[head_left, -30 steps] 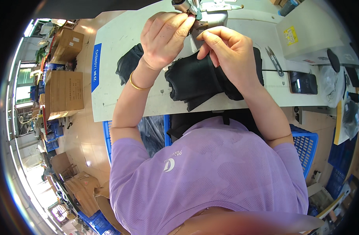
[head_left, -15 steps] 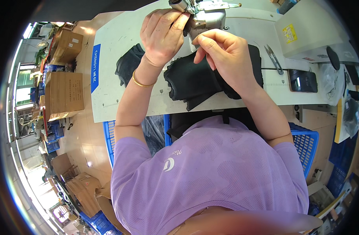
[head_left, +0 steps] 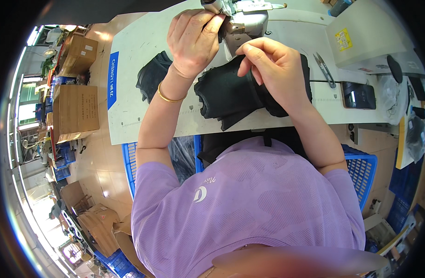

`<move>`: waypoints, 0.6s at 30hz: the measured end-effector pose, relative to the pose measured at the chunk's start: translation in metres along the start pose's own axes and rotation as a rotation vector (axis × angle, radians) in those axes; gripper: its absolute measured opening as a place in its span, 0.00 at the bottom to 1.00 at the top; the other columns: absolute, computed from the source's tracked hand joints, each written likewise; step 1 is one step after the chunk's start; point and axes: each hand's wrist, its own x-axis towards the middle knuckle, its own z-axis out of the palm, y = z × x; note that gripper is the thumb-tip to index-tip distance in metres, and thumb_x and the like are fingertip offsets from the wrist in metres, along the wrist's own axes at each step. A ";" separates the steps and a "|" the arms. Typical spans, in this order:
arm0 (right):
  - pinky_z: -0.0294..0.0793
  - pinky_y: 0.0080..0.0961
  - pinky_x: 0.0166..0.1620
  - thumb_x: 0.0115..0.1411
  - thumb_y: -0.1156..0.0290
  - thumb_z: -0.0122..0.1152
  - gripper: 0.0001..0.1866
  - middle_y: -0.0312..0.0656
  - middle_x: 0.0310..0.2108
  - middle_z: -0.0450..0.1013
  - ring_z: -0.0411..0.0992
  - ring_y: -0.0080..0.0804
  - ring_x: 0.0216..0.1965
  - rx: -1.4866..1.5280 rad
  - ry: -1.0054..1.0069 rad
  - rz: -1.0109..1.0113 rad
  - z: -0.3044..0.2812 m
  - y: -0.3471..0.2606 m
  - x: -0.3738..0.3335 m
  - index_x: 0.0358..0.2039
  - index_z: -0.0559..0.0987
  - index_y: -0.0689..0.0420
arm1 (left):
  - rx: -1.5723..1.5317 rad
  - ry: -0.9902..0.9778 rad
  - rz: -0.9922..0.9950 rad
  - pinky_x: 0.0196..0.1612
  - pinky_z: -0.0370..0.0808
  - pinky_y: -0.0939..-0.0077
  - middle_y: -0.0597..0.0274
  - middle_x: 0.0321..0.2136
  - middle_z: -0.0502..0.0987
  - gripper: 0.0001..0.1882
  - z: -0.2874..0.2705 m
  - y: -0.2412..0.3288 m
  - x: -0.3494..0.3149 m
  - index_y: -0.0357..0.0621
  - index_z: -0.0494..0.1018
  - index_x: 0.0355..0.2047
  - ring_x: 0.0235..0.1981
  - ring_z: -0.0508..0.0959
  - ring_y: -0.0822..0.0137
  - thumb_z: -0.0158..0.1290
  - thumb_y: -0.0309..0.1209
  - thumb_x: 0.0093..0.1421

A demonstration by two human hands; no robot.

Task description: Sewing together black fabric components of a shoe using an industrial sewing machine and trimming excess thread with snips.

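A bunched piece of black fabric (head_left: 231, 92) lies on the white sewing table (head_left: 138, 51) in front of the sewing machine (head_left: 249, 18). My left hand (head_left: 191, 39), with a gold bangle on the wrist, is up at the machine's needle area, fingers curled by the presser foot. My right hand (head_left: 272, 69) pinches the upper edge of the black fabric just below the machine. A second dark fabric piece (head_left: 152, 76) rests to the left on the table.
Thread snips (head_left: 324, 67) and a dark phone (head_left: 358, 95) lie on the table to the right. Blue plastic crates (head_left: 361, 167) stand under the table on both sides. Cardboard boxes (head_left: 76, 111) sit on the floor to the left.
My left hand has moved up toward the machine's needle area. My right hand has shifted a little along the fabric edge, still gripping it.
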 end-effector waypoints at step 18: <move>0.74 0.35 0.41 0.58 0.69 0.63 0.13 0.45 0.37 0.72 0.72 0.44 0.40 -1.511 0.378 -0.303 -0.166 0.079 -0.035 0.41 0.78 0.64 | 0.057 -0.240 -0.455 0.39 0.73 0.65 0.53 0.36 0.77 0.14 -0.007 0.021 0.007 0.37 0.76 0.36 0.38 0.76 0.58 0.61 0.20 0.47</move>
